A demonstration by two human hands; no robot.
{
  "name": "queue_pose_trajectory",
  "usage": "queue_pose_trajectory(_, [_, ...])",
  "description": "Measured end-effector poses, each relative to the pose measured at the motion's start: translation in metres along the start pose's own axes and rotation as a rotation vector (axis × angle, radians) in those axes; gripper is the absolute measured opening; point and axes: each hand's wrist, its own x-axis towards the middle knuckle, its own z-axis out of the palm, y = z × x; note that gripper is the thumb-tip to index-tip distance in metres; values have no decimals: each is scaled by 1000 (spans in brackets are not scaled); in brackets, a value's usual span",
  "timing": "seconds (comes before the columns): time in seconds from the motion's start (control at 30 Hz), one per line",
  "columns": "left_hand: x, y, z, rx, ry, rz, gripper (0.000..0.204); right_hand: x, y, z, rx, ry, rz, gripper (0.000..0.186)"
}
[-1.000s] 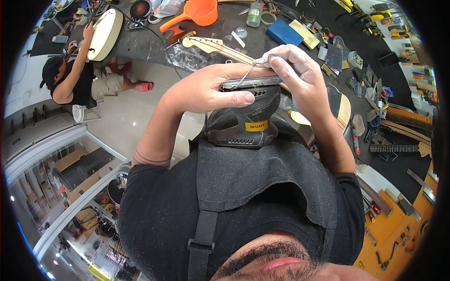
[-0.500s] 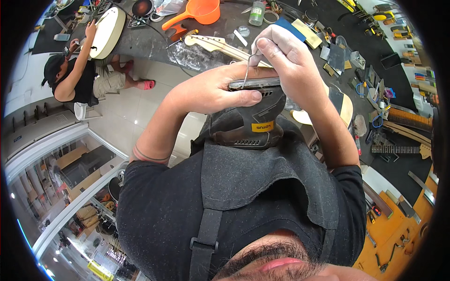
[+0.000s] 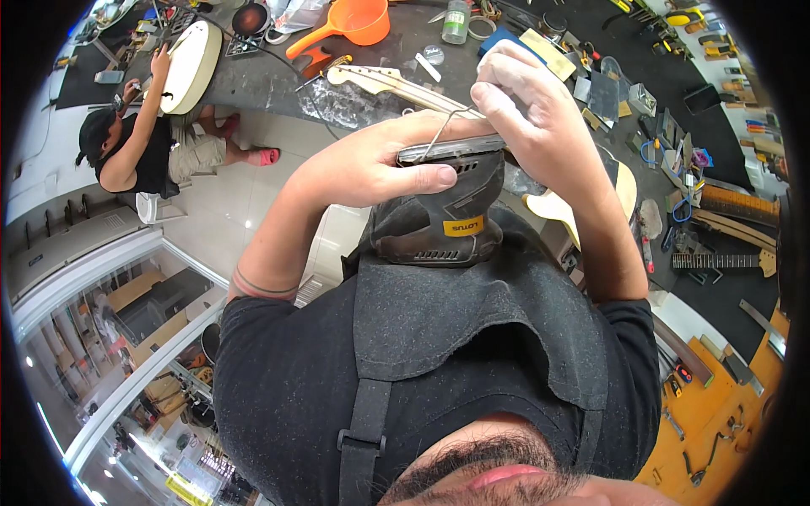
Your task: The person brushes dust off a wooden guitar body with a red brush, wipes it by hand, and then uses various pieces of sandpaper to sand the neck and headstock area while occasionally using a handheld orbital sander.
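A black power sander [image 3: 456, 221] with a yellow label is upright against my apron, its flat grey pad [image 3: 451, 150] uppermost. My left hand [image 3: 392, 160] is closed around it, thumb along the near side of the pad and fingers behind. A thin bent wire lever [image 3: 440, 131] rises from the pad's edge. Just beyond the lever's top is my right hand [image 3: 527, 110], dusty white, its fingers loosely curled and the thumb apart from them. I cannot tell whether the thumb touches the wire. Behind the hands, a pale guitar neck [image 3: 380, 82] lies on the dark workbench [image 3: 278, 88].
An orange dipper [image 3: 359, 21] and a clear bottle [image 3: 456, 21] stand at the back. A pale guitar body [image 3: 623, 198] lies right of my forearm, near several tools and a fretboard neck [image 3: 713, 261]. At far left, another person [image 3: 139, 143] works on a cream guitar body [image 3: 192, 67].
My right hand has shifted right and its pinch on the wire lever has loosened. The lever now leans further right. The left hand and sander have moved slightly left.
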Motion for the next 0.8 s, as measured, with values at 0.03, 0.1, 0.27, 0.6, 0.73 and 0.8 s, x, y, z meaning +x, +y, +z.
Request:
queue_pose_trajectory(0.03, [1, 0, -1, 54, -6, 13, 68, -2, -1, -2, -65, 28, -47, 17])
queue_pose_trajectory(0.1, [-3, -2, 0, 31, 2, -27, 69, -11, -1, -1, -67, 63, -57, 16])
queue_pose_trajectory(0.27, [-6, -6, 1, -18, 39, -38, 73, -36, -3, 0, -204, 124, -69, 14])
queue_pose_trajectory(0.6, [1, -1, -5, 66, -13, 95, 77, -55, 15, -17, 149, 122, 69, 15])
queue_pose_trajectory(0.73, [6, 4, -3, 58, -34, 88, 78, -37, 15, -14, 82, 31, -81, 18])
queue_pose_trajectory(0.8, [7, 5, -2, 36, -40, 74, 78, -18, 21, -15, 195, -25, -30, 21])
